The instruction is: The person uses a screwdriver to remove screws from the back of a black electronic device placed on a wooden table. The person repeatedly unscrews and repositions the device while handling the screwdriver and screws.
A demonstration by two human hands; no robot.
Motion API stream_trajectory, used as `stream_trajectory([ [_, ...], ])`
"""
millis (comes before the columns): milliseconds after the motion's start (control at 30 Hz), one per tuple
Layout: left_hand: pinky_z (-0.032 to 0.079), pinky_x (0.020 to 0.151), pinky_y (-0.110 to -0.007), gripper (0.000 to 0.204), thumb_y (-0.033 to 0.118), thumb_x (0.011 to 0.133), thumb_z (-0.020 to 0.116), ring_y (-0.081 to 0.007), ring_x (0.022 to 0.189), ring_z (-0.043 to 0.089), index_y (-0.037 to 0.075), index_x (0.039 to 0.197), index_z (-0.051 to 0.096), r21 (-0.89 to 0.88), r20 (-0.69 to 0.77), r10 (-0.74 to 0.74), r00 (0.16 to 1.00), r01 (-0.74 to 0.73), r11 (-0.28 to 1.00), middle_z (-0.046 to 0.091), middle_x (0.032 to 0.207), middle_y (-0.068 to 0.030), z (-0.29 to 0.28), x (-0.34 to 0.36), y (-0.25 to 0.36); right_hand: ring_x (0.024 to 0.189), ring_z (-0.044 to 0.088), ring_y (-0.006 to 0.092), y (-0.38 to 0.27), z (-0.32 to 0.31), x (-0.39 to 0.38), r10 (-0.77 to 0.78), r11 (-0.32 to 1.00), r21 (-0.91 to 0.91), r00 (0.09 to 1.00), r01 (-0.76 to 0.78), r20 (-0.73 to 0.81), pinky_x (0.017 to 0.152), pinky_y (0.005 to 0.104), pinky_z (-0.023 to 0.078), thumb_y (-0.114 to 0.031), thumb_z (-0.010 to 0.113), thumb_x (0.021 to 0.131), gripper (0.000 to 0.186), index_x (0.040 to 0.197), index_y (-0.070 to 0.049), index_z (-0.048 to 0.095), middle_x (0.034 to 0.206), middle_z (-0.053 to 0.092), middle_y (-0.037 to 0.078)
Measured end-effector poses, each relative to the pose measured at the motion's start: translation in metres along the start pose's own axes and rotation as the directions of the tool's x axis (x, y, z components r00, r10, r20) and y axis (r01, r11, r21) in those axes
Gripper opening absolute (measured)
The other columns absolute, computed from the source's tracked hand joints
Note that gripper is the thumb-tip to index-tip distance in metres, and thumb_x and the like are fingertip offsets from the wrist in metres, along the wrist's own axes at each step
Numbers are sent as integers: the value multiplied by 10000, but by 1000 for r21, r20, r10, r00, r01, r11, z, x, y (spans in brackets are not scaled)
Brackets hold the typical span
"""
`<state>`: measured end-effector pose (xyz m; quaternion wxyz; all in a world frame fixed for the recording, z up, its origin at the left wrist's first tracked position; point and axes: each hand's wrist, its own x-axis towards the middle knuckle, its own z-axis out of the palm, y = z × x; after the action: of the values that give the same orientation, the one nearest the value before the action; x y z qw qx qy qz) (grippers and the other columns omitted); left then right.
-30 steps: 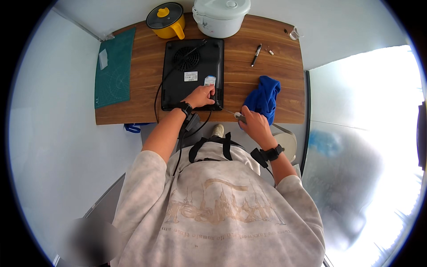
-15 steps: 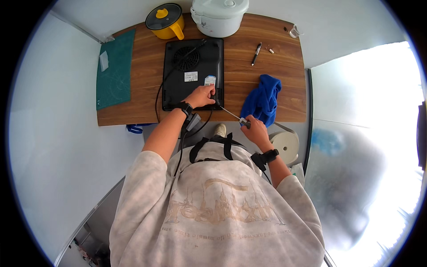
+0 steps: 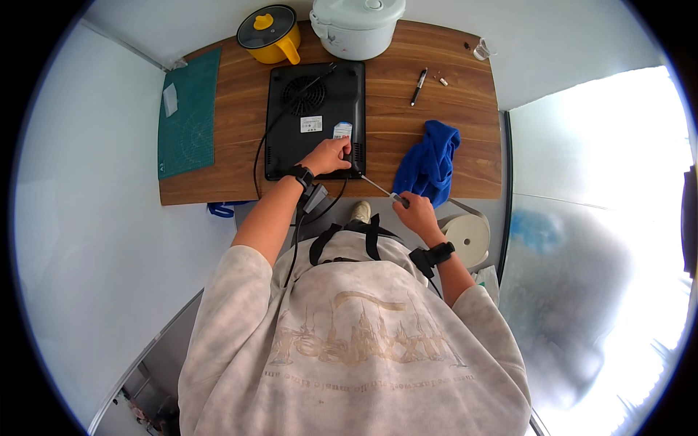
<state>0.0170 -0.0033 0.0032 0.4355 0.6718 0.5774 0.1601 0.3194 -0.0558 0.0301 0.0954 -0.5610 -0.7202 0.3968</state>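
Observation:
An induction cooker [image 3: 291,142], black, lies upside down on the table with its round fan vent and labels facing up. My left hand [image 3: 329,155] rests on its near right part, thumb and fingers curled together; what they hold, if anything, is too dark to make out. My right hand [image 3: 416,211] is closed round the handle of a screwdriver [image 3: 377,186]. Its thin metal shaft points up and left, the tip at the cooker's near right corner. A black power cord [image 3: 259,149] crosses the cooker's back, hangs over the table's front edge and rises again near my left hand.
A blue cloth [image 3: 427,161] lies right of the cooker. Beyond are a pen [image 3: 419,87], a yellow pot [image 3: 280,51] and a white lidded pot [image 3: 358,36]. A green cutting mat [image 3: 190,138] covers the table's left end. Below the right front edge stands a white roll [image 3: 465,240].
The screwdriver and my right hand have shifted very slightly. My left hand stays at the same spot on the cooker.

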Motion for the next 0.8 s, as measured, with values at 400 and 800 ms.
stream_trajectory([
  [400,475,656,-337,330,96,760,811,-196,712,576,43,919,527,-7,17,-22,1000,22,1000,571,770,-69,0,1,-2,776,667,418,3,3,2,-31,999,12,999,31,-13,716,453,537,-251,637,815,298,977,-14,717,802,676,247],
  [800,463,642,-322,321,90,763,808,-175,689,559,41,919,532,-6,12,-8,1000,8,1000,549,737,-54,0,1,-3,796,679,281,41,20,12,77,992,90,985,-92,156,740,380,530,-336,623,951,341,1050,-23,716,872,717,152],
])
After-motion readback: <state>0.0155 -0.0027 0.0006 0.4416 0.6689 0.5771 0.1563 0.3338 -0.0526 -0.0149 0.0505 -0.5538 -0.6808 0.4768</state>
